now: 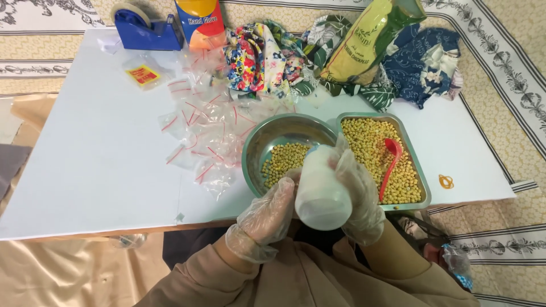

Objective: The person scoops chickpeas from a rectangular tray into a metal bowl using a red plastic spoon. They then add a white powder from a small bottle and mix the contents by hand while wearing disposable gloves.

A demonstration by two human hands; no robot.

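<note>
Both hands wear clear thin gloves. Right hand (359, 196): fingers (348, 165) curled around the side of a white plastic jar (321, 193), gripping it. Left hand (267, 215): fingers (284, 190) closed against the jar's other side, so the jar is held between both hands. The jar is tilted, its base toward the camera, its far end over the near rim of a round metal bowl (257, 149).

Just beyond the fingers, the bowl holds a small heap of yellow beans (284, 159). Touching the bowl on the right, a rectangular metal tray (422, 170) is filled with the same beans; a red spoon (390, 162) lies in it.

Left of the bowl, small clear zip bags (199, 131) are scattered on the white bench (91, 165). Further back: blue tape dispenser (145, 28), patterned cloths (267, 54), a yellow-green packet (367, 42). A rubber band (446, 181) lies right of the tray.
</note>
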